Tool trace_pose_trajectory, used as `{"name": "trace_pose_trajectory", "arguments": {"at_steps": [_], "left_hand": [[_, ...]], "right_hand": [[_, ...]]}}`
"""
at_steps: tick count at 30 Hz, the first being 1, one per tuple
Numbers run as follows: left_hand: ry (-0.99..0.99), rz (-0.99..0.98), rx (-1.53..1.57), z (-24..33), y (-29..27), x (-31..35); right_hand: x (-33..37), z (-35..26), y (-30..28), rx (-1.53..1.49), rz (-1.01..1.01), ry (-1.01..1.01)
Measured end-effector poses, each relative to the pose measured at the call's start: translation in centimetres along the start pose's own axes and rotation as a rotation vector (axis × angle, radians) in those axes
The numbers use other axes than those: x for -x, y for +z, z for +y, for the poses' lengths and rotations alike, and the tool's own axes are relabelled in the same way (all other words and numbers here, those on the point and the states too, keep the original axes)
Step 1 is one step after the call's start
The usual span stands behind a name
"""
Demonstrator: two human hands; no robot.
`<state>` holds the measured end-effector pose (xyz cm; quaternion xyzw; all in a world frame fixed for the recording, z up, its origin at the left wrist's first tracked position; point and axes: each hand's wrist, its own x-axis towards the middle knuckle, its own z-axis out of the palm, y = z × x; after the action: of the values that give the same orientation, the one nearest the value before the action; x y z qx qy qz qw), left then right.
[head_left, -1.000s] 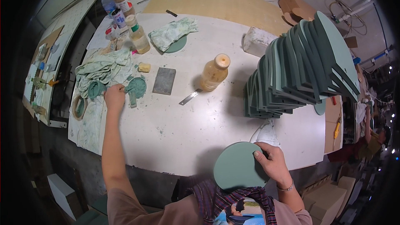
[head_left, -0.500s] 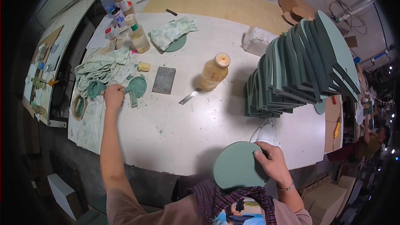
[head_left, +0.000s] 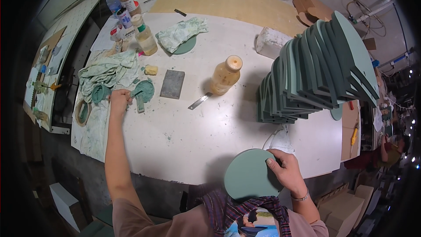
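My right hand (head_left: 285,166) grips the right edge of a flat, rounded green panel (head_left: 250,173), thumb on its upper face. The panel is held at the table's front edge, close to my body. At the left, my left hand (head_left: 120,98) is closed on a thin, dark tool, mostly hidden by the fingers. The tool's end reaches onto a round patch of green paste (head_left: 145,88). A flat scraper-like piece (head_left: 140,104) lies at the paste's lower edge. Left of this hand is an open tub of green paste (head_left: 101,93).
A tall, leaning stack of green panels (head_left: 307,70) stands at the right. Mid-table are a bottle of cloudy liquid (head_left: 226,77), a metal strip (head_left: 200,101) and a grey block (head_left: 173,84). Stained rags (head_left: 109,70), a tape roll (head_left: 82,112) and several bottles occupy the left side.
My left hand has shifted slightly, and the tool's dark end now shows over the paste patch. The right hand and its panel stay almost still.
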<state>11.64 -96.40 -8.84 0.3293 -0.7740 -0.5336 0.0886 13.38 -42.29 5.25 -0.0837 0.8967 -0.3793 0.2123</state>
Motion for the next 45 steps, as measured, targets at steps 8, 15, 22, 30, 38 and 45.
{"name": "trace_pose_trajectory", "arguments": {"at_steps": [8, 15, 22, 30, 38, 45], "left_hand": [[0.378, 0.258, -0.691, 0.6, 1.3, 1.0], [0.405, 0.291, -0.897, 1.8, 1.9, 2.3], [0.43, 0.289, -0.777, 1.5, 1.9, 2.1], [0.184, 0.123, -0.249, -1.3, 1.2, 0.3], [0.159, 0.135, -0.178, -1.5, 1.0, 0.2], [0.079, 0.087, 0.09, -0.3, 0.9, 1.7]], "right_hand": [[0.1, 0.1, 0.0, 0.004, 0.002, 0.002], [0.0, -0.1, 0.0, 0.018, -0.005, -0.005], [0.0, 0.2, 0.0, 0.002, 0.0, -0.022], [0.0, -0.1, 0.0, 0.009, -0.007, -0.016], [0.0, -0.2, 0.0, 0.017, -0.012, -0.007], [0.2, -0.3, -0.1, 0.006, 0.017, -0.019]]}}
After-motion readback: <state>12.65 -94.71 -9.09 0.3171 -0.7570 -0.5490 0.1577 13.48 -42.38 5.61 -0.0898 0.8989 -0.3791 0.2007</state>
